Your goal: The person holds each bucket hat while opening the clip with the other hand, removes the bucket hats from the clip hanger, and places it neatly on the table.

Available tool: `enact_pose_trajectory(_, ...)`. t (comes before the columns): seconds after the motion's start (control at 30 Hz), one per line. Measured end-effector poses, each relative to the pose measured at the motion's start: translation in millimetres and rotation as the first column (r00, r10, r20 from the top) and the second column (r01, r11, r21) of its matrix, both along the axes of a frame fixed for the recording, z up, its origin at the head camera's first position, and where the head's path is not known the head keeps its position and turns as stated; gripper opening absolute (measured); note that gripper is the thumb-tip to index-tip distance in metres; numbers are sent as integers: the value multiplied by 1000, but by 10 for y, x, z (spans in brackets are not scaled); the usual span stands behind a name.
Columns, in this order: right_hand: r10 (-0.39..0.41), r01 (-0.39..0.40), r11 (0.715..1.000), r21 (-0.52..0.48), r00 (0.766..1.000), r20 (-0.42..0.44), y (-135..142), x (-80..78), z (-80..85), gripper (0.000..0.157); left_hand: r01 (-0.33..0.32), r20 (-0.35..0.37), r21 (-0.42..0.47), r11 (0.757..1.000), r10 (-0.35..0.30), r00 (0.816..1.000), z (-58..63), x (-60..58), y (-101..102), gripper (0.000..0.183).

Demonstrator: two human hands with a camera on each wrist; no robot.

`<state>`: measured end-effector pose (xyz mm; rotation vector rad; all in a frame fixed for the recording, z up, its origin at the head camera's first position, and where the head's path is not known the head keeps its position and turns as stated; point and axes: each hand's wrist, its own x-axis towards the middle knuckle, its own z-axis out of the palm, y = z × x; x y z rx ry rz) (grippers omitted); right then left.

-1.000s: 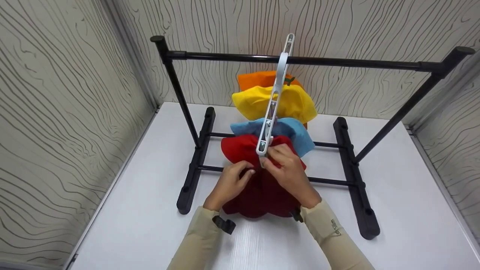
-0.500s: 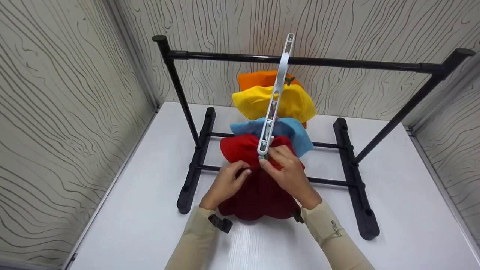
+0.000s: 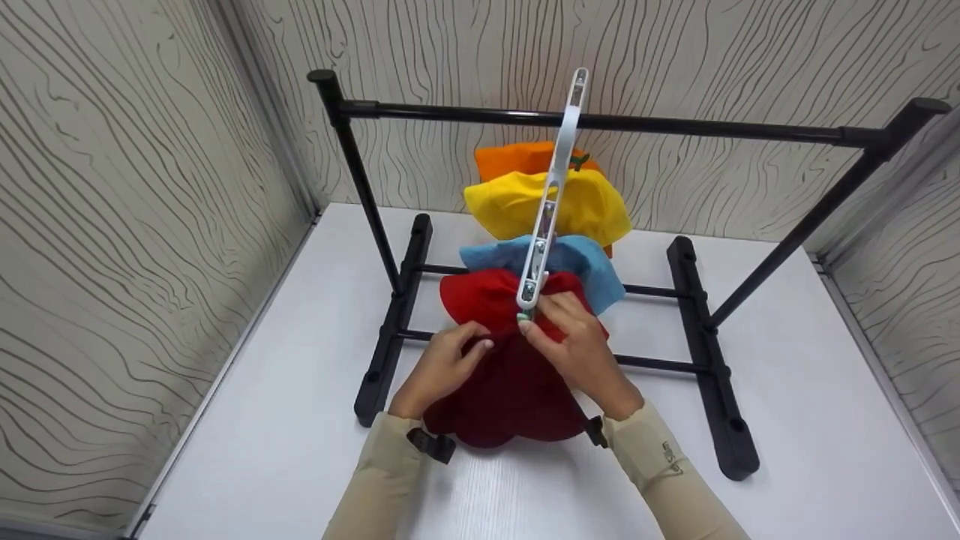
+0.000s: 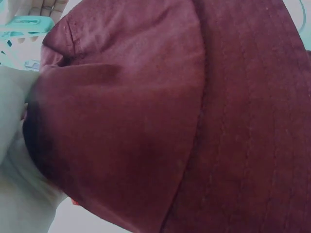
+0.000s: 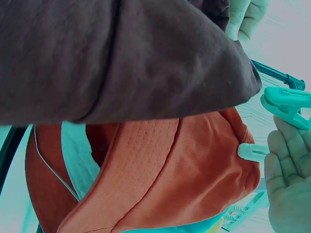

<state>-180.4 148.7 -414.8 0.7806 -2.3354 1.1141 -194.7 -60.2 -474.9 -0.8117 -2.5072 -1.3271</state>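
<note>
A dark red hat (image 3: 510, 394) hangs brim-down from my left hand (image 3: 441, 367), whose thumb and fingers pinch its crown near the top. Its crown and stitched brim fill the left wrist view. My right hand (image 3: 576, 349) grips a clip (image 5: 286, 104) at the near end of the white hanger (image 3: 562, 146). In the right wrist view, the hat's crown tip points toward that clip, with a small gap between them. Just behind, a bright red hat (image 3: 480, 296) hangs from another clip (image 5: 252, 152). Part of the left hand is hidden behind the dark red cloth in the left wrist view.
The hanger hooks over the top bar (image 3: 465, 114) of a black rack standing on a white table (image 3: 300, 360). Behind the bright red hat hang a light blue hat (image 3: 577, 259), a yellow hat (image 3: 592, 206) and an orange hat (image 3: 510, 159). Patterned walls enclose the sides and back.
My left hand has shifted a little left with the dark red hat, whose brim now sits slightly lower and farther left. My right hand stays nearly still at the clip.
</note>
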Motion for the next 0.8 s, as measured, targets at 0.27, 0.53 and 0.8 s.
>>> enact_pose_trajectory(0.27, 28, -28, 999, -42, 1000, 0, -2, -2, -11, 37, 20, -9, 42, 999, -20, 1000, 4, -8, -94, 13)
enact_pose_trajectory(0.53, 11, -9, 999, -50, 999, 30, 5, 5, -18, 40, 2, 22, 69, 998, -4, 1000, 14, -4, -207, 13)
enact_pose_trajectory(0.8, 19, -19, 997, -74, 1000, 7, 9, 5, -42, 44, -22, 87, 95, 995, 13, 996, 157, 62, -310, 11)
